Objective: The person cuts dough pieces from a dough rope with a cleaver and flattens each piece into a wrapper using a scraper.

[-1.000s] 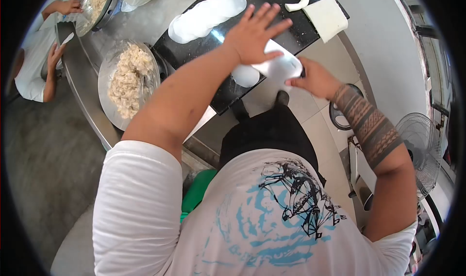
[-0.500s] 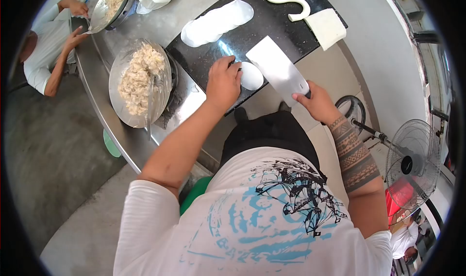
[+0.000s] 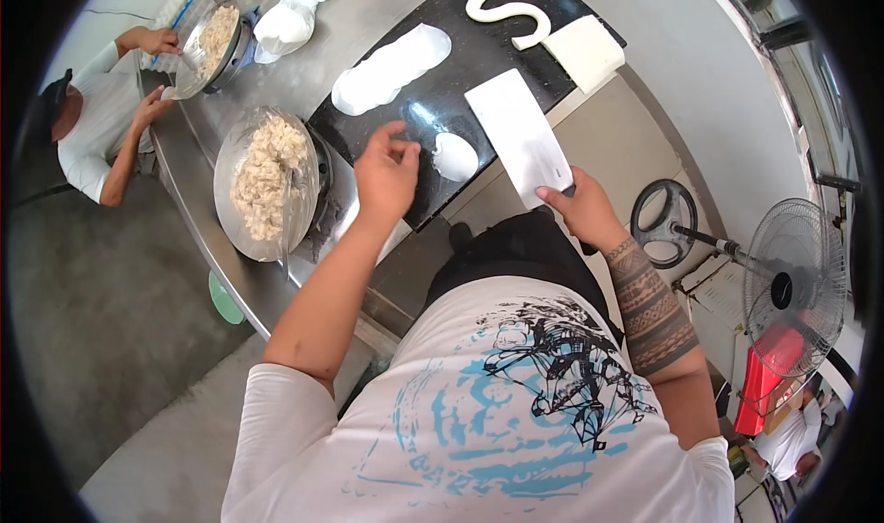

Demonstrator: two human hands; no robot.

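My left hand (image 3: pixel 387 175) hovers just left of a thin round dough wrapper (image 3: pixel 458 158), its thumb and forefinger apart and nothing visible between them. The wrapper's left edge looks ragged. In my right hand (image 3: pixel 587 212) is the handle of a broad cleaver (image 3: pixel 517 132), its blade slanting over the front edge of the black board (image 3: pixel 497 53), beside the wrapper. A row of overlapping dough wrappers (image 3: pixel 391 70) lies behind my left hand. Toward the far right, a curved dough rope (image 3: pixel 511 13) rests close to a folded white cloth (image 3: pixel 587 53).
Left of the board stands a bowl of pale chopped filling (image 3: pixel 267 178) with a utensil in it. Farther back are a white plastic bag (image 3: pixel 290 24) and a co-worker (image 3: pixel 106 122) handling a second bowl (image 3: pixel 219 44). A fan (image 3: pixel 796 284) stands at my right.
My left hand has lifted off the wrapper and drawn left, uncovering the wrapper's ragged edge. The cleaver stays in my right hand, its blade turned slightly more upright. The view has shifted a little.
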